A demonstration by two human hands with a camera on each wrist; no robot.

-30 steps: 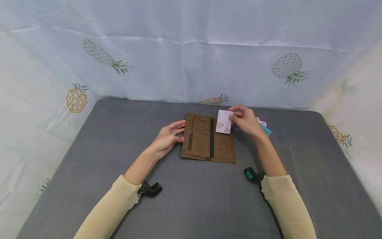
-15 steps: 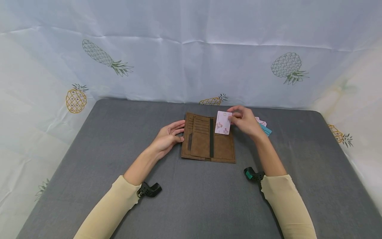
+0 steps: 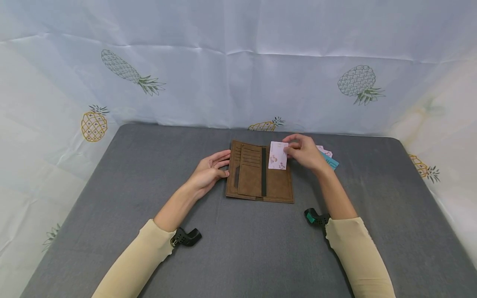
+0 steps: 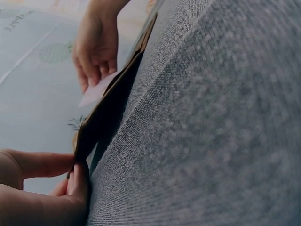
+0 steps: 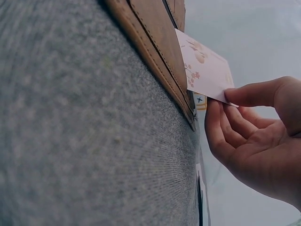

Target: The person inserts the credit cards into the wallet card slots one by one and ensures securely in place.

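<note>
A brown leather wallet (image 3: pixel 278 186) lies spread open on the table, with card slots on its left half and a dark strip near the middle. My left hand (image 3: pixel 209 171) pinches its left edge, thumb on top and fingers beneath. Between the thumb and fingers of my right hand (image 3: pixel 303 153) is a pink card (image 3: pixel 278 155) with a flower print, held by its right edge. The card stands over the upper part of the wallet's right half. In the right wrist view, the lower edge of the card (image 5: pixel 204 66) meets the leather.
Behind my right hand, a blue card (image 3: pixel 331 160) and pink patterned cards (image 3: pixel 326 151) lie on the grey table (image 3: pixel 238 252). A white curtain (image 3: pixel 238 87) with pineapple prints hangs along the table's far edge. Each wrist wears a black camera mount (image 3: pixel 186 236).
My right hand has brought the pink card slightly down and left, closer to the wallet's right half. The left hand keeps its grip on the wallet's edge.
</note>
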